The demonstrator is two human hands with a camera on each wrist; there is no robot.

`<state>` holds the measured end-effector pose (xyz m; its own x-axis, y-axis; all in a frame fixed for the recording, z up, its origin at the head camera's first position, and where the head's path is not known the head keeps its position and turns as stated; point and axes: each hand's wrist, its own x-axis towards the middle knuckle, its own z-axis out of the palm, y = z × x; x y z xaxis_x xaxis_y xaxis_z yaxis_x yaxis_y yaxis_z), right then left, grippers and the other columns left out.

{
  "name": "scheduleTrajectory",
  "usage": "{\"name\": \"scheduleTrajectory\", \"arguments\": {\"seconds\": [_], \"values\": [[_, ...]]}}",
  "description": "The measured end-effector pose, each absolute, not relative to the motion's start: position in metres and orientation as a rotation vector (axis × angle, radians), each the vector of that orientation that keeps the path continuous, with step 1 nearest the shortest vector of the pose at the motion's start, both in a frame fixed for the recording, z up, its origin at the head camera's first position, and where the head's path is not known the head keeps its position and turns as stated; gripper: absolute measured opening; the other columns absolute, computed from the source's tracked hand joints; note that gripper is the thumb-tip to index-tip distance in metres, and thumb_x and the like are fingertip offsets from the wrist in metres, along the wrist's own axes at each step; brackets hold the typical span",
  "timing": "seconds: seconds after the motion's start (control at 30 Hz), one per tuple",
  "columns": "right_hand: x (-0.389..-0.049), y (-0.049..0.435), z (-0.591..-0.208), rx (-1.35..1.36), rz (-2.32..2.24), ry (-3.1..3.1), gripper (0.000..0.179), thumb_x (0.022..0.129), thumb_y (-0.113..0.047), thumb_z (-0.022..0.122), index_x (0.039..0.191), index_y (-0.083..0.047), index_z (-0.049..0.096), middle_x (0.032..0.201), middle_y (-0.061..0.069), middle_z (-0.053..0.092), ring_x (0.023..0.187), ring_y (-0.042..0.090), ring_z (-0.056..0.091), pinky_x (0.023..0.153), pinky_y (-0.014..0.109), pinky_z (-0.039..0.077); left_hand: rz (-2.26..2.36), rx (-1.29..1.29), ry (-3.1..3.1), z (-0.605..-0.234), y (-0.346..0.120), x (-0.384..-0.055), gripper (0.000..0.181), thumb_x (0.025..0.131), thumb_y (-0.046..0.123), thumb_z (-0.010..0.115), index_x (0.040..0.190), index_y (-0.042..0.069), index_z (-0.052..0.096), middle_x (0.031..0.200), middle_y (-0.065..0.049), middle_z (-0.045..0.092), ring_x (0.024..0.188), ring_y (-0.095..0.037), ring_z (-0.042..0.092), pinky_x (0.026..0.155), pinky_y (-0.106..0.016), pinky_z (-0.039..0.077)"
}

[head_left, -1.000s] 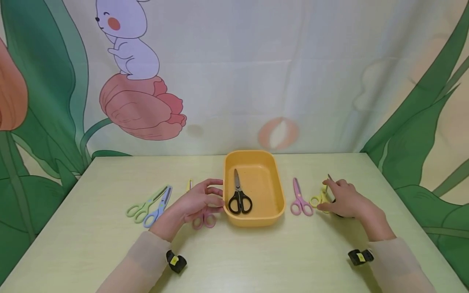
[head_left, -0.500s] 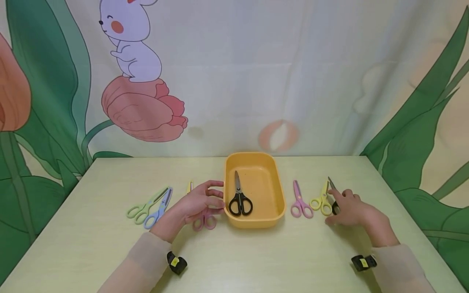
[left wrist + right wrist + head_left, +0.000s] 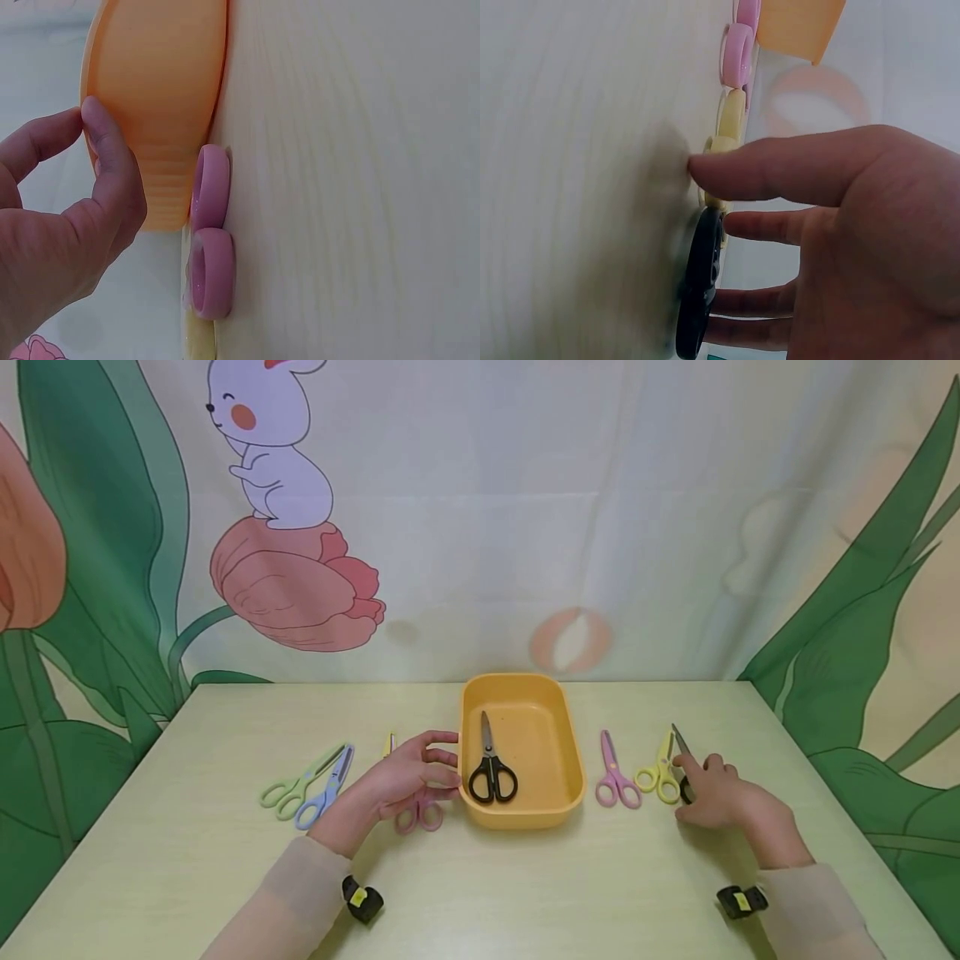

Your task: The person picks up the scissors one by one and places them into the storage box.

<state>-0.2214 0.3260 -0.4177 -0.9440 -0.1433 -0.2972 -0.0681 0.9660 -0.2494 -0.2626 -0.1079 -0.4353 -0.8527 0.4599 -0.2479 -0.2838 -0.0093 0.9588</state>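
My left hand [image 3: 412, 771] holds its fingertips against the left rim of the yellow-orange plastic box [image 3: 555, 817]; in the left wrist view its thumb and index finger meet at that rim. A pair of black-handled scissors [image 3: 493, 777] lies in the box. Over at the right, my right hand [image 3: 723, 797] hovers low over a second black-handled pair of scissors [image 3: 697, 281], which lies on the table, partly hidden under the hand. The right thumb stands apart from the fingers, on the near side of the black handle. Yellow scissors [image 3: 659, 775] lie just left of that hand.
Pink scissors [image 3: 613, 781] lie right of the box. Another pink pair [image 3: 418, 817] and a yellow-tipped pair [image 3: 389, 743] are partly behind the left hand. Green scissors [image 3: 296, 789] and blue scissors [image 3: 324, 797] lie further left. A printed curtain [image 3: 480, 527] hangs behind the table [image 3: 540, 893].
My right hand has shifted right, off the yellow scissors and over the black-handled pair. My left hand and the box have stayed in place; the head view has tilted slightly.
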Motion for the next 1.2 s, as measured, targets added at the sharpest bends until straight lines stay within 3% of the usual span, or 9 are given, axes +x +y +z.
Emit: {"name": "scheduleTrajectory", "arguments": {"seconds": [0.33,0.87,1.2], "values": [[-0.2249,0.3243,-0.4195,-0.136,-0.32,2.793,0.06,0.091,-0.009,0.067,0.142,0.007,0.038,0.121,0.041,0.041,0.112,0.053,0.043,0.091,0.069,0.042,1.911,0.189,1.766,-0.4343,-0.1084,-0.2627,0.071,0.092,-0.014,0.061,0.154,-0.002,0.028,0.129,-0.027,0.047,0.088,-0.023,0.066,0.083,-0.037,0.06],[-0.2274,0.3263,-0.421,-0.144,-0.32,2.809,0.042,0.091,-0.002,0.057,0.131,0.004,0.047,0.11,0.031,0.045,0.102,0.046,0.042,0.084,0.06,0.043,1.893,0.195,1.785,-0.4331,-0.1097,-0.2618,0.068,0.093,-0.013,0.061,0.153,0.0,0.031,0.13,-0.027,0.049,0.087,-0.024,0.068,0.082,-0.036,0.06],[-0.2264,0.3253,-0.4159,-0.151,-0.276,2.816,0.035,0.092,-0.002,0.052,0.123,0.011,0.047,0.105,0.032,0.042,0.099,0.048,0.041,0.082,0.06,0.042,1.913,0.236,1.747,-0.4355,-0.1101,-0.2619,0.072,0.093,-0.013,0.062,0.154,-0.004,0.026,0.127,-0.027,0.049,0.089,-0.023,0.066,0.082,-0.034,0.059]]}}
